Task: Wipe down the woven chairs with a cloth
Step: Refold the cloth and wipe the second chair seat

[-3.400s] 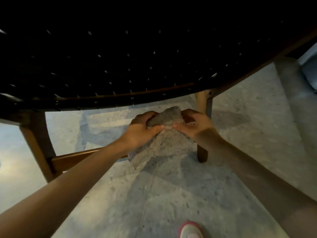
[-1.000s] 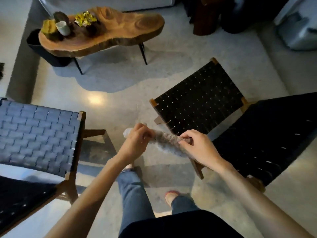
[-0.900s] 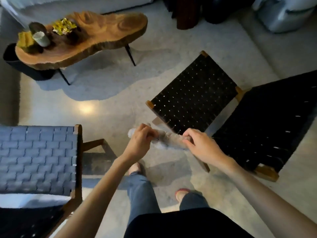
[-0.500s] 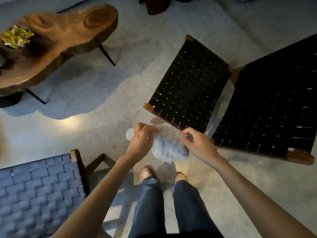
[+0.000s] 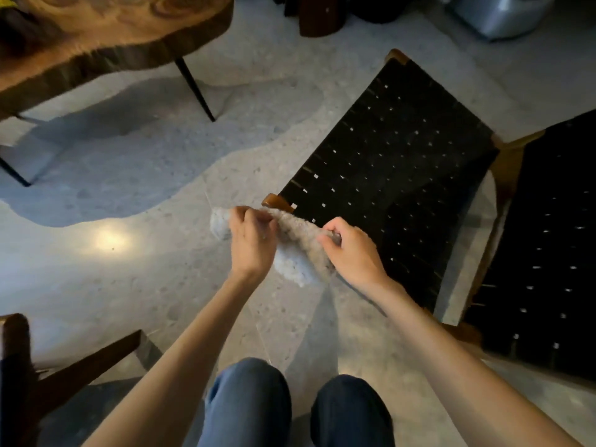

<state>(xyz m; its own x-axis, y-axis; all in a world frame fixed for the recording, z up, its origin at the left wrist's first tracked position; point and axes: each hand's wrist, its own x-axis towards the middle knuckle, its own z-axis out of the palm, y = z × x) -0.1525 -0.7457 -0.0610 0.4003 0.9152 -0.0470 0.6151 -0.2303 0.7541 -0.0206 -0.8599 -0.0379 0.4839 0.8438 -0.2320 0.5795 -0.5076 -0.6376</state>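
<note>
The shaggy grey-beige cloth (image 5: 298, 253) is held up in the middle of the frame, stretched between both hands above the speckled pale stone floor (image 5: 135, 272). The left hand (image 5: 253, 240) has its fingers curled round the cloth's left end, and a pale tuft sticks out past its knuckles. The right hand (image 5: 351, 251) pinches the other end between thumb and bent fingers. A loose fold sags below and between the two hands. The cloth's long axis slants gently from centre-left down towards the right.

The black woven seat with a brown wooden frame (image 5: 396, 169) lies up and to the right of the hands. It sits as a slanted rectangle, with its nearest wooden corner just above the left hand. Its near edge runs down-right, roughly parallel to the stretched cloth. The right hand already overlaps that edge in the picture, while the left hand is over bare floor, so the right hand is the nearer one. The chair's dark woven back (image 5: 548, 253) fills the right margin. A thick live-edge wooden slab table (image 5: 106, 33) occupies the upper left. Judging from this, wiping calls for a short carry up and right.
</note>
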